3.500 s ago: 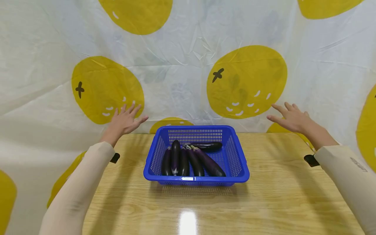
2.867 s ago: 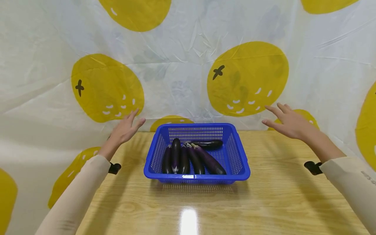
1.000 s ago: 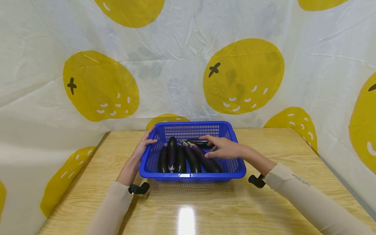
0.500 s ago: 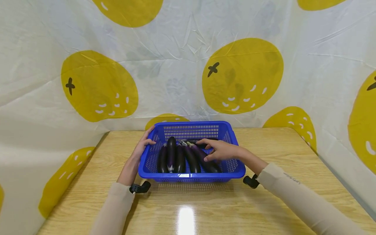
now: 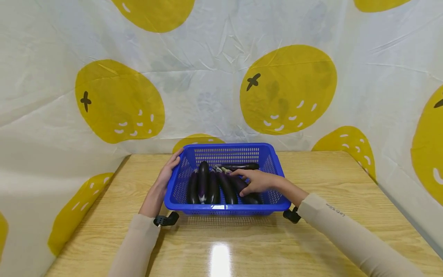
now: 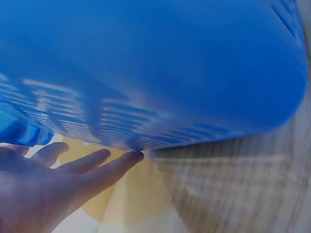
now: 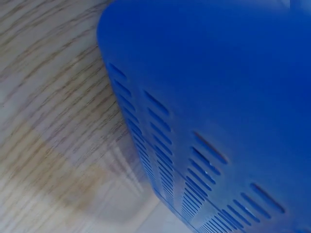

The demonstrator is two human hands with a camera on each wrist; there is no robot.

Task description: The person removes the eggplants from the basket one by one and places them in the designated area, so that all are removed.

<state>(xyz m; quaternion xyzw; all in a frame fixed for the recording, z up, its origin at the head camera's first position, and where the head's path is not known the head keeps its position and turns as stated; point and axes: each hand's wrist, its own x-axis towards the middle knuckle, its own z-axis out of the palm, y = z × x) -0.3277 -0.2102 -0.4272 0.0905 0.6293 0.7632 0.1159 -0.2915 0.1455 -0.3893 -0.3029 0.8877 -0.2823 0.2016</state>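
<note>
A blue plastic basket point(image 5: 221, 209) with slotted walls holds several dark purple eggplants point(image 5: 203, 181). My left hand point(image 5: 167, 174) lies along the basket's left side, its thumb at the rim. In the left wrist view, the fingers point(image 6: 104, 172) reach out nearly straight below the slotted wall, one fingertip right at it. My right hand point(image 5: 257, 181) reaches over the right rim into the basket. Its spread thumb and fingers straddle the rightmost slanting eggplant point(image 5: 250, 199), overlapping it in the head view. Only the basket's outer wall point(image 7: 204, 87) and the table show in the right wrist view.
The basket stands on a light wood table point(image 5: 221, 246), close to its back edge. Behind hangs a pale cloth point(image 5: 204, 96) printed with large yellow fruit. One eggplant point(image 5: 242, 166) lies crosswise along the basket's back wall.
Both hands have come in from the sides to the basket. Over the last half second my right hand has lowered slightly onto the slanting eggplant, and my left thumb has drawn back to the rim.
</note>
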